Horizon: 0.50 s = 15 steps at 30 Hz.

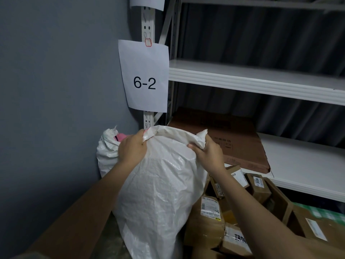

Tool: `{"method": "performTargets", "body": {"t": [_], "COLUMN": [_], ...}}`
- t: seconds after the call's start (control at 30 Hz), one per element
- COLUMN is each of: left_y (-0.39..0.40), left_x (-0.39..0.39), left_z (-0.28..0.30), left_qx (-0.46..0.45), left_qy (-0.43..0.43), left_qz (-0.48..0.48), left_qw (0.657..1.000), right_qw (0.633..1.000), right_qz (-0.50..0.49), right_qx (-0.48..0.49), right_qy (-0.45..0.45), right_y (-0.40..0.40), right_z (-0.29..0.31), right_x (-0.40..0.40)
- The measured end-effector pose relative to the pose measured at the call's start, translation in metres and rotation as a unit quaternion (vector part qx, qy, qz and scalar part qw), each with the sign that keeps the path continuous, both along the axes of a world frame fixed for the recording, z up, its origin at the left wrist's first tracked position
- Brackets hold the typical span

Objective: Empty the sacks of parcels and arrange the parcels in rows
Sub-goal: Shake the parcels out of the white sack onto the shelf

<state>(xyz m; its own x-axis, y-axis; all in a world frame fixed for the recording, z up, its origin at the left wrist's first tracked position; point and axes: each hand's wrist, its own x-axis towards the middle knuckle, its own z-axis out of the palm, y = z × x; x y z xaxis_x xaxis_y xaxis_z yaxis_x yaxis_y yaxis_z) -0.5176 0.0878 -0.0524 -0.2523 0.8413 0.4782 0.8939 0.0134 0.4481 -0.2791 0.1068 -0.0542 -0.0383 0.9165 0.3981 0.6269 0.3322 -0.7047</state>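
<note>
A large white woven sack [158, 187] stands upright in front of me, bulging. My left hand [132, 148] grips its top left corner and my right hand [207, 152] grips its top right corner, both with fingers curled into the fabric. Brown cardboard parcels [211, 208] with white labels lie piled on the floor to the right of the sack. A second white sack [106, 152] stands behind it in the corner, with something pink [121, 137] showing at its mouth.
A white metal shelving unit [261, 77] fills the right side. A flat brown carton [233, 139] lies on its lower shelf [308, 165]. A paper sign "6-2" [144, 77] hangs on the upright. A grey wall [56, 90] closes the left.
</note>
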Motion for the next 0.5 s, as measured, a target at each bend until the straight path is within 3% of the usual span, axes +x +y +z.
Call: {"method": "performTargets", "body": {"t": [0.17, 0.5], "left_y": [0.006, 0.024], "left_x": [0.003, -0.001], "left_z": [0.003, 0.009], "left_qx": [0.008, 0.055], "left_qy": [-0.011, -0.081], "left_qz": [0.011, -0.012], "left_qw": [1.0, 0.995], "right_qw": [0.998, 0.989], "right_qz": [-0.038, -0.072], "right_qx": [0.046, -0.003], "right_qy": [0.004, 0.133], "right_y": [0.008, 0.026], "right_z": [-0.001, 0.005], "right_x": [-0.008, -0.027]}}
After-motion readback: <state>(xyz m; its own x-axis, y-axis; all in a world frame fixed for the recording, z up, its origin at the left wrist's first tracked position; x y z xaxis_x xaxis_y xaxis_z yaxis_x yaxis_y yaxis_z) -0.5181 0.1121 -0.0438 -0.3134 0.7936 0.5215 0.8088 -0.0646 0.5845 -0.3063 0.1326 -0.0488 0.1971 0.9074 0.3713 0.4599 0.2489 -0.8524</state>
